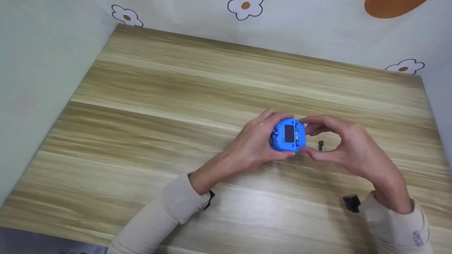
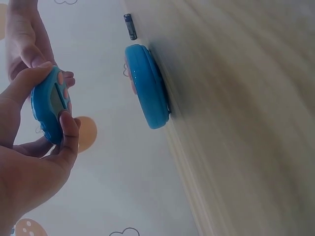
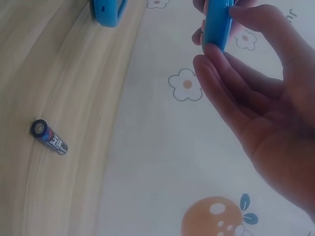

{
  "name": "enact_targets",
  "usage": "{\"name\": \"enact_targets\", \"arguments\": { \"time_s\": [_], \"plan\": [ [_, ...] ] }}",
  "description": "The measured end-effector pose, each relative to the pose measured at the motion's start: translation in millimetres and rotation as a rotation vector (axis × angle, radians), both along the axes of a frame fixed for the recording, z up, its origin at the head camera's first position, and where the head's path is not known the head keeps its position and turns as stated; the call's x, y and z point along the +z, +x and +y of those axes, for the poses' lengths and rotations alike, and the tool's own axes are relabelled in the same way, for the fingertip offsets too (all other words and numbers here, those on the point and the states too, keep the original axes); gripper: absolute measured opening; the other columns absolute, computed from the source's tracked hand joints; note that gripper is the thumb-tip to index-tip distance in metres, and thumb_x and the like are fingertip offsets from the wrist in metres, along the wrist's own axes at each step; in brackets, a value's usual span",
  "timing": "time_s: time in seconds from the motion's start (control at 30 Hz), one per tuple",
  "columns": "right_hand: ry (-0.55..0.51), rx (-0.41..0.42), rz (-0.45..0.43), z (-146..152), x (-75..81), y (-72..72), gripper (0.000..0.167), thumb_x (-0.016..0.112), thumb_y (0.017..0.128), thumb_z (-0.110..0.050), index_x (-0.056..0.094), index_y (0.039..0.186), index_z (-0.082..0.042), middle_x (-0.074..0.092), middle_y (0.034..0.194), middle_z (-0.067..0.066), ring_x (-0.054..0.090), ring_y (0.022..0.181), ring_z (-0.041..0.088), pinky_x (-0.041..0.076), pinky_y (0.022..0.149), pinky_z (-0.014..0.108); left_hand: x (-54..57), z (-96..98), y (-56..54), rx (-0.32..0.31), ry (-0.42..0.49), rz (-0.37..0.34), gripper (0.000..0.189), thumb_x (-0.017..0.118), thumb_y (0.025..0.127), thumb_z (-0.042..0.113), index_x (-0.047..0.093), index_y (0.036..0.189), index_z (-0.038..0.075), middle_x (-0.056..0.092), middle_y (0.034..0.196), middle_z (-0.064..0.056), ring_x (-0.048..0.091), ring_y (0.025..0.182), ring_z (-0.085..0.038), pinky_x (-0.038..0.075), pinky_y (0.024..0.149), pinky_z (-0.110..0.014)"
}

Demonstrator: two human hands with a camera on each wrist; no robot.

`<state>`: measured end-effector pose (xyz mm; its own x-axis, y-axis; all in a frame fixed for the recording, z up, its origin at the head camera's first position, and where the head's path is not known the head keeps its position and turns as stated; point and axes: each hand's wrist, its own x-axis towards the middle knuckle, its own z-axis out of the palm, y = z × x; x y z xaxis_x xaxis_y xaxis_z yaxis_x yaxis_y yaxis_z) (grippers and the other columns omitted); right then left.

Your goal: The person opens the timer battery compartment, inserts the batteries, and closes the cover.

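Observation:
My left hand (image 1: 256,135) grips a small blue electronic device (image 1: 290,146) by its left part, above the table. Its back faces up, with a dark rectangle in the middle and an uncovered slot along the right side where a battery shows. Pink buttons and a grey screen on its other face show in the left wrist view. My right hand (image 1: 356,148) pinches the device's right end between thumb and fingertips. A second blue device (image 2: 147,88) with pink buttons lies on the table below, mostly hidden in the head view. A loose battery (image 3: 50,137) lies nearby.
The wood-grain table (image 1: 169,88) stands against walls on its left, back and right sides. The back wall (image 1: 300,31) has a flower pattern. Dark straps (image 1: 352,203) sit at both sleeve cuffs.

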<state>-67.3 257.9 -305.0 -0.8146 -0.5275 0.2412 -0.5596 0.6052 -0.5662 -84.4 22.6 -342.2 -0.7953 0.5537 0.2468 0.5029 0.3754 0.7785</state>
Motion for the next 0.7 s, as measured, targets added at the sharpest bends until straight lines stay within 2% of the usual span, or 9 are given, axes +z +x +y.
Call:
{"name": "enact_targets", "arguments": {
  "time_s": [0.17,0.4,0.6,0.7],
  "plan": [
    [-0.048,-0.007,-0.028,-1,4.4,0.6,0.059,0.089,0.069,-0.006,0.067,0.124,-0.011,0.07,0.1,-0.005,0.066,0.091,0.007,0.048,0.082,0.015,1.3,-0.7,0.5,0.005,0.019,-0.024,0.077,0.086,0.075,0.033,0.05,0.138,0.007,0.052,0.123,-0.002,0.052,0.108,-0.011,0.042,0.094,-0.016],
    [-0.166,-0.011,-0.085,-12,21.1,6.0,0.056,0.086,0.068,0.006,0.071,0.12,-0.007,0.072,0.098,0.002,0.066,0.089,0.013,0.05,0.083,0.02,2.1,-2.1,0.1,0.008,0.058,-0.034,0.076,0.087,0.075,0.033,0.051,0.138,0.008,0.053,0.125,-0.001,0.051,0.108,-0.011,0.043,0.093,-0.019],
    [-0.28,-0.018,-0.169,-11,18.7,3.7,0.051,0.082,0.069,0.014,0.07,0.116,0.0,0.069,0.099,0.012,0.065,0.09,0.021,0.05,0.089,0.026,1.4,-2.4,-0.8,-0.003,0.129,-0.034,0.076,0.088,0.073,0.03,0.052,0.136,0.007,0.055,0.125,-0.003,0.052,0.108,-0.012,0.044,0.094,-0.023],
    [-0.297,-0.039,-0.214,-6,12.9,2.2,0.052,0.081,0.07,0.013,0.07,0.119,-0.002,0.069,0.101,0.011,0.065,0.09,0.022,0.05,0.091,0.027,2.1,-2.0,-0.8,-0.007,0.128,-0.034,0.076,0.088,0.073,0.03,0.052,0.137,0.007,0.055,0.125,-0.003,0.052,0.109,-0.012,0.043,0.094,-0.022]
  ]
}}
